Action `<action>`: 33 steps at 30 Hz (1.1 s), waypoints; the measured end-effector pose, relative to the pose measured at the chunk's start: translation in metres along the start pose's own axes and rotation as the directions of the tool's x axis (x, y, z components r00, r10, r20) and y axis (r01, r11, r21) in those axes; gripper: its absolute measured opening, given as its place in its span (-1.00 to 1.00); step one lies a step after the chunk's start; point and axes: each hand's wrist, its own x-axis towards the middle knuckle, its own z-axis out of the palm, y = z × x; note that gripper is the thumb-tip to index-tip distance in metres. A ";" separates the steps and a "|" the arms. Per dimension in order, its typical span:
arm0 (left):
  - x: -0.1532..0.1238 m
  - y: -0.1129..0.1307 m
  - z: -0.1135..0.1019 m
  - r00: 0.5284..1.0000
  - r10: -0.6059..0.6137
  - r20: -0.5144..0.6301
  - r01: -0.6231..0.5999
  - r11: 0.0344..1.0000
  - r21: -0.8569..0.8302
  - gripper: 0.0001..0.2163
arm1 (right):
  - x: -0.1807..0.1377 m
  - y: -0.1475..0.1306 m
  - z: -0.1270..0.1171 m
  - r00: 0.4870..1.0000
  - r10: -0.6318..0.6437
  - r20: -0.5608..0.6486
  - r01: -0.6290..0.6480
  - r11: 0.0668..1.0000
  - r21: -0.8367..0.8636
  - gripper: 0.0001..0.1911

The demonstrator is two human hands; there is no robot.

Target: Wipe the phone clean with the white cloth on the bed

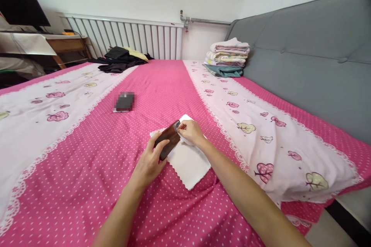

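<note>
My left hand [151,162] is closed round a dark, glossy phone [168,141], which is tilted with its far end towards my right hand. Pinched in my right hand [191,131] is a bit of white cloth, pressed against the phone's upper right end. Beneath both hands a white cleaning cloth [189,166] with zigzag edges lies spread on the bed. Whether the pinched piece belongs to this cloth I cannot tell. My fingers cover part of the phone's near side and its far corner.
The pink dotted bedspread [162,81] is wrinkled around my hands. A blurred-out dark object [124,102] lies ahead to the left. Dark clothes [121,58] are heaped at the far left, folded fabrics [227,58] stacked far right. A grey padded headboard [307,46] borders the right side.
</note>
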 end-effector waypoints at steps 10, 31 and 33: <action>0.002 0.001 -0.001 1.000 0.012 -0.013 -0.012 1.000 -0.008 -0.56 | 0.003 0.008 0.004 0.997 0.059 -0.050 -0.064 0.991 -0.114 -0.90; 0.000 0.004 0.001 0.998 0.069 0.013 -0.069 0.997 0.038 -0.60 | 0.013 0.022 0.009 0.966 0.027 -0.259 0.017 0.986 0.167 -0.90; 0.000 0.004 0.001 0.998 0.069 0.013 -0.070 0.997 0.040 -0.60 | 0.012 0.019 0.008 0.964 0.000 -0.267 0.059 0.975 0.212 -0.90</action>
